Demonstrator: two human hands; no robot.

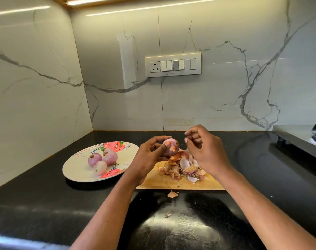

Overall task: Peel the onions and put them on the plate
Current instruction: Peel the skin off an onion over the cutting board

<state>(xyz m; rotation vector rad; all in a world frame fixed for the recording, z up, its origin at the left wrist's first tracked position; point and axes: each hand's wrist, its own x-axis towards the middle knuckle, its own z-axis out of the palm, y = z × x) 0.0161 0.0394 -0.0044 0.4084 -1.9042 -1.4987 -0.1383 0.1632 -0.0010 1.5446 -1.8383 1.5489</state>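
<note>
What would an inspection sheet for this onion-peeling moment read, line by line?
Surface: glossy black countertop, with a wooden cutting board lying on it.
Job's things: three peeled onions on the floral plate; a fourth onion held above the board.
Clutter: pile of onion skins on the board; stray skin scraps on the counter in front of it.
Grippers: left hand grips the fourth onion; right hand hovers beside it with fingers curled, whether it pinches skin cannot be told.
Cables: nothing seen.
Surroundings: marble-look walls, switch panel, steel stand at right.
</note>
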